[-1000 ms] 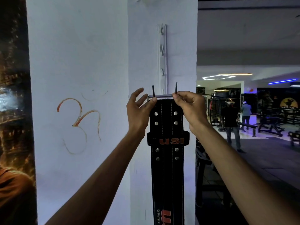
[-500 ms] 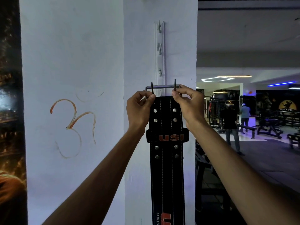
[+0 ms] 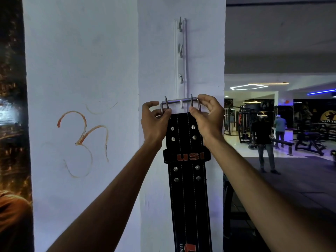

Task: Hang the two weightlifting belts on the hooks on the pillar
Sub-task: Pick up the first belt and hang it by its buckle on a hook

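A black weightlifting belt [image 3: 189,193] with silver rivets and an orange "USI" loop hangs down the white pillar [image 3: 156,51]. My left hand [image 3: 154,124] pinches the belt's top left corner and my right hand [image 3: 207,119] pinches the top right. The steel buckle [image 3: 180,103] with two prongs stands above the belt's top edge, its bar level with a small white hook [image 3: 181,106]. A white hook rail [image 3: 180,57] runs up the pillar with three bare hooks above. Only one belt is in view.
An orange symbol [image 3: 81,139] is drawn on the pillar's left face. A dark poster [image 3: 11,124] borders the left edge. To the right opens a gym floor with two people [image 3: 263,140] and weight machines [image 3: 309,140].
Both hands have raised the belt up the pillar. The buckle bar now sits at the lowest hook, and the left hand has closed on the belt's corner.
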The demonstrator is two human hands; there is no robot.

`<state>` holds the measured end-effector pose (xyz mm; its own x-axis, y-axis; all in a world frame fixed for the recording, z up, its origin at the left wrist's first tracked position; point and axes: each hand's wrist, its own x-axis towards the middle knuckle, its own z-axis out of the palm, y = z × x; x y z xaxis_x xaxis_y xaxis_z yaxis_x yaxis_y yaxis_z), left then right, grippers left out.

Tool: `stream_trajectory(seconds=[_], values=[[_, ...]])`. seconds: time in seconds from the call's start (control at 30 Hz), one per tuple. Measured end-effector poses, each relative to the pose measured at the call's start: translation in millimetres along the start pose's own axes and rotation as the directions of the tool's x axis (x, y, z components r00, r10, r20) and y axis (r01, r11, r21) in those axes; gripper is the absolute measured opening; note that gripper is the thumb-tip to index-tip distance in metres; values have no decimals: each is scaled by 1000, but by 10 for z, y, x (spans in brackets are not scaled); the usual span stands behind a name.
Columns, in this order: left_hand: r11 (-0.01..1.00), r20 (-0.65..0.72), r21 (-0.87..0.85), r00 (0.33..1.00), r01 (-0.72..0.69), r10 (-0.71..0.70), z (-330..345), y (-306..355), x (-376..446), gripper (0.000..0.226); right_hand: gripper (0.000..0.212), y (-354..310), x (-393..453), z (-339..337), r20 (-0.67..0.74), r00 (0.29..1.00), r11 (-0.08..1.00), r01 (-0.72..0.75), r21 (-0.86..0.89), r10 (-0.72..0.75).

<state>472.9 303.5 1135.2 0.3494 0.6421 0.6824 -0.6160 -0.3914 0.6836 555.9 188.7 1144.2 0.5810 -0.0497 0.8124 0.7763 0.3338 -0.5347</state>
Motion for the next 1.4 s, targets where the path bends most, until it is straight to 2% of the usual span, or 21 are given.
stream_trajectory(seconds=[0.33,0.4,0.53,0.6,0.67,0.77,0.87,0.97,1.07,1.2,1.33,1.4], values=[[995,11,81,999,-51,50,-94,-101,-145,42,45,110,-279,-35,33,998,996,63,-65,-61],[990,13,127,998,-67,66,-152,-116,-185,41,45,100,-347,-41,21,995,986,100,-132,-98],[964,18,238,993,-118,117,-352,-260,-432,41,38,97,-711,-119,-23,956,881,260,-395,-292],[935,55,319,988,-153,143,-490,-409,-659,40,34,138,-1023,-219,32,921,804,354,-478,-387],[899,94,402,985,-172,147,-683,-574,-966,38,34,239,-1425,-345,135,907,748,407,-524,-399],[826,122,545,988,-144,92,-1094,-818,-1601,37,34,412,-2220,-571,327,895,698,443,-563,-304],[729,119,681,993,-72,-13,-1604,-1027,-2482,37,35,486,-3180,-853,464,876,723,406,-559,-133],[587,71,808,982,46,-174,-2185,-1192,-3531,37,35,491,-4228,-1161,553,832,784,315,-534,42],[470,29,870,937,147,-347,-2775,-1272,-4622,37,36,448,-5336,-1481,582,786,826,176,-535,209],[315,-100,882,792,351,-602,-3529,-1235,-6112,37,36,236,-6886,-1934,652,603,809,21,-588,459],[108,-278,870,660,481,-698,-4295,-1160,-7354,32,37,94,-8297,-2216,700,378,772,-69,-632,607],[6,-369,829,556,559,-744,-4680,-1203,-7967,32,37,50,-8989,-2345,690,275,734,-98,-672,669]])
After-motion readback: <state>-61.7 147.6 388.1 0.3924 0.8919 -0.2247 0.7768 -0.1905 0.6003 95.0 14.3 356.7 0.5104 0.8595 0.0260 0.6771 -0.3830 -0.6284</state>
